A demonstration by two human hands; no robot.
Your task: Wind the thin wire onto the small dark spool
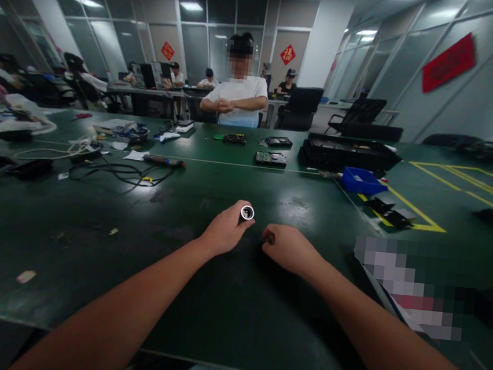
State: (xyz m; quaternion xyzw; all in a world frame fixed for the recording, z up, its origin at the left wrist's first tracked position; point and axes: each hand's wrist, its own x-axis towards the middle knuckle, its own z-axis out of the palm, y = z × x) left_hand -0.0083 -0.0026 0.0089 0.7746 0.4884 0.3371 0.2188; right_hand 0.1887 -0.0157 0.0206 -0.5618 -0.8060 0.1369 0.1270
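Note:
My left hand [225, 229] is closed round a small silver cylinder [247, 212] whose round end sticks out past my fingers, just above the green table [93, 234]. A short way to its right, my right hand [289, 248] is curled in a fist with a tiny dark item [269, 238] pinched at the fingertips; I cannot make out what it is. Both hands hover over the middle of the table and do not touch each other.
A person in a white shirt [237, 98] sits across the table. Circuit boards [270, 159], a black case [348, 153], a blue bin [362, 180] and tangled cables [117, 171] lie on the far half. A blurred patch [406, 287] covers the near right.

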